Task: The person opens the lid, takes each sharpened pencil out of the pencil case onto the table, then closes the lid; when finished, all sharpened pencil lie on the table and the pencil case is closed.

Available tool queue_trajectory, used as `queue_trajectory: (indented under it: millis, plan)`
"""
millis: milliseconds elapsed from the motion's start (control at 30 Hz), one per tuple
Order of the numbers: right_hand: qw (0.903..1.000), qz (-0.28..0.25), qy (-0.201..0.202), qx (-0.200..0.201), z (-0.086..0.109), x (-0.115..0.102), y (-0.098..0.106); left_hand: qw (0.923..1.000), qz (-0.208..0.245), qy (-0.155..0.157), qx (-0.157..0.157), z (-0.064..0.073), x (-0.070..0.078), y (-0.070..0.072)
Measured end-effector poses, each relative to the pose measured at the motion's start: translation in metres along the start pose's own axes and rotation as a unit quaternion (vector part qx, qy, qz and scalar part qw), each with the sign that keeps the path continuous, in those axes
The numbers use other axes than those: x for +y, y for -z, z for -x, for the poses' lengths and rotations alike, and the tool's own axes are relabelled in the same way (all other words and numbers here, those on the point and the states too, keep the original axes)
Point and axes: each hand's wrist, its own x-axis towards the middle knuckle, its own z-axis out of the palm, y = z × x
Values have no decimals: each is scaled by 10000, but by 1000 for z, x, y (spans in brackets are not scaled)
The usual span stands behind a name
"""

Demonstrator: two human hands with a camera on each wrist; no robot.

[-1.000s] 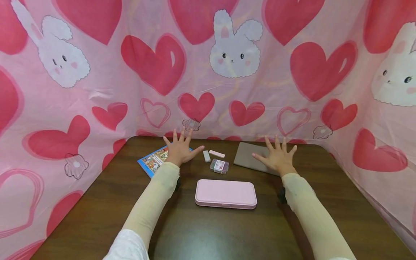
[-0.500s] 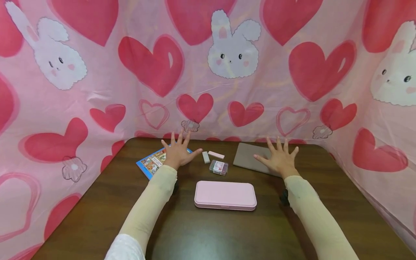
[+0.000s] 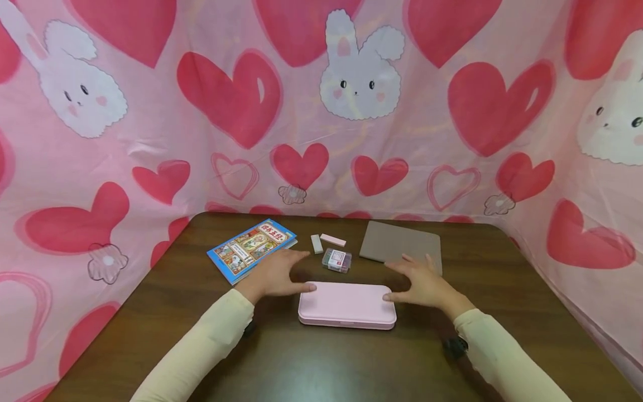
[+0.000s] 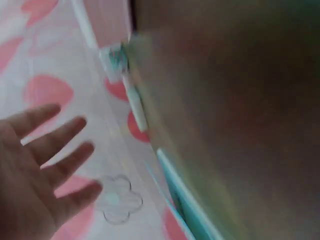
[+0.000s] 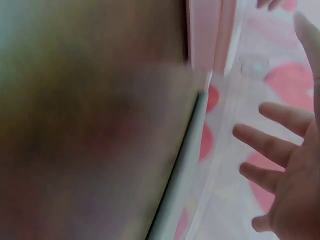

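A closed pink case [image 3: 346, 306], long with rounded corners like a pencil case, lies on the table in the middle of the head view. My left hand [image 3: 276, 274] is over its left end, thumb overlapping the case's corner. Over the right end is my right hand [image 3: 424, 283], its thumb at the case's edge and its other fingers reaching over the grey-brown flat rectangle [image 3: 397, 243]. Both hands hold nothing. The left wrist view shows spread left fingers [image 4: 67, 162] beside the case [image 4: 107, 22]; the right wrist view shows right fingers [image 5: 270, 145] likewise apart.
Behind the left hand lies a blue-bordered illustrated book [image 3: 256, 245]. Beyond the case sit a small clear box [image 3: 337, 261] with a white label, a whitish bar [image 3: 316, 244] and a pink bar [image 3: 333, 240]. A heart-and-rabbit curtain [image 3: 301, 128] borders the dark wooden table [image 3: 321, 368].
Both hands have come back and down from the far part of the table, to the two ends of the pink case. The book's cover is now uncovered.
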Motion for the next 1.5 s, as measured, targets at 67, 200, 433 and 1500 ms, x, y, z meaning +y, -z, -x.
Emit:
queue_trajectory:
  millis: [67, 200, 433, 1500]
  plan:
    - [9994, -5, 217, -252, 7, -9, -3, 9986, 59, -248, -461, 9, 6, -4]
    - [9968, 192, 479, -606, 14, -18, -9, 9908, -80, -498, -1254, 18, 13, -13]
    - [9943, 592, 649, -601, 12, -20, -13, 9876, -473, -787, -1277, 16, 19, -18]
    - [9530, -2841, 315, -1001, -15, 9, 0, 9836, 1270, 406, -1217, 25, 17, -23]
